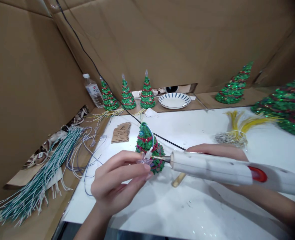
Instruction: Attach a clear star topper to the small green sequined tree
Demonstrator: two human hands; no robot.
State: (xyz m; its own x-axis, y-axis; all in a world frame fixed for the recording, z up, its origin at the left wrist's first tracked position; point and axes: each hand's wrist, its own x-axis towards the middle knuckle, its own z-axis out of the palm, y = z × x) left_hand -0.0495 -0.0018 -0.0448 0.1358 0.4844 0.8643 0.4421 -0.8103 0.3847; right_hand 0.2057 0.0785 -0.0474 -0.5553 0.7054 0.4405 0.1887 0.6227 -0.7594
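My left hand (121, 176) pinches a small clear star-shaped piece (145, 160), which has a white wire (152, 135) rising from it. Behind these fingers stands a small green Christmas tree (144, 136) with red garland. My right hand (217, 150) is wrapped round a white glue gun (212, 168) with a red part near its rear; the gun hides most of the fingers. Its metal nozzle points left and reaches the star piece, though whether it touches is unclear. A tan stick-like piece (179, 180) shows below the gun.
Along the back stand several small trees (147, 91), a water bottle (94, 91) and a striped plate (175, 100). Green-white wires (47, 170) lie left; a yellow wire bundle (235, 130) lies right. A black cord (94, 65) crosses behind. Cardboard walls (150, 40) enclose the table.
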